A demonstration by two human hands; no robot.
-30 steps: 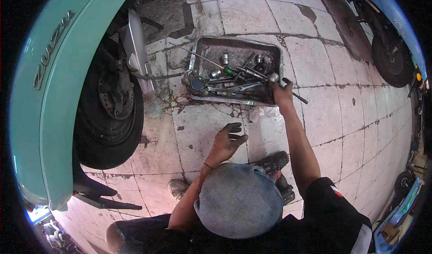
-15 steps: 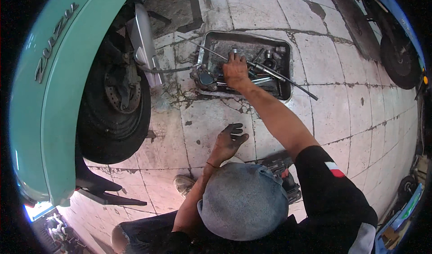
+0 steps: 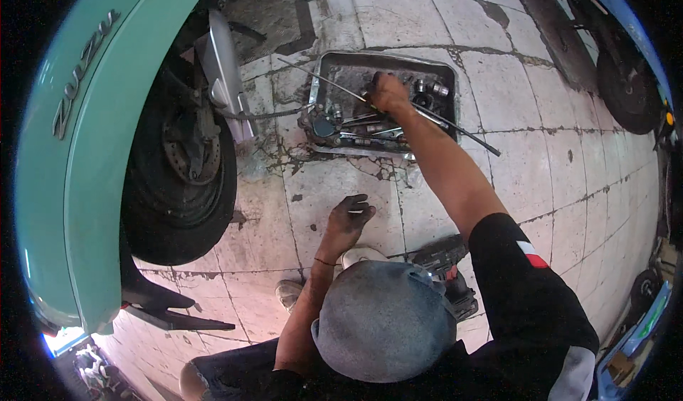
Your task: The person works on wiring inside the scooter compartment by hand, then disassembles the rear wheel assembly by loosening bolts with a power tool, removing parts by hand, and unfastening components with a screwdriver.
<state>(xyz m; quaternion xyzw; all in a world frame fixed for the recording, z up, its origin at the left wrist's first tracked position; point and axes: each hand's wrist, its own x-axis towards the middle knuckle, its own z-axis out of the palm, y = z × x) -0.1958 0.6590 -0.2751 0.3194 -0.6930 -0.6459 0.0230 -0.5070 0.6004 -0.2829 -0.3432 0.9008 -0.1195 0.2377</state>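
Note:
My right hand (image 3: 388,94) reaches into a shallow metal tray (image 3: 457,92) of tools, over a long thin rod (image 3: 469,136) that lies slantwise across the tray. Its darkened fingers are curled downward, and what they hold, if anything, is hidden. Several sockets (image 3: 440,89) lie to the right of this hand, and wrenches (image 3: 370,121) lie nearer to me. A brake caliper (image 3: 324,126) rests at the tray's left edge, joined to a hose (image 3: 274,114). My left hand (image 3: 348,217), dirty with grease, hovers above the floor with fingers loosely bent, thumb apart, nothing visible in it.
On the left stands a mint-green scooter (image 3: 89,159) with its wheel (image 3: 203,209) and brake disc beside the tray. A dark power tool or case (image 3: 445,269) lies near my right knee. Another vehicle's wheel (image 3: 626,92) is at the far right. Cracked white tiles (image 3: 526,166) cover the floor.
My right hand has moved a little farther and to the right within the tray, and its fingers have curled in. My left hand has shifted slightly left, its fingers and thumb closer together.

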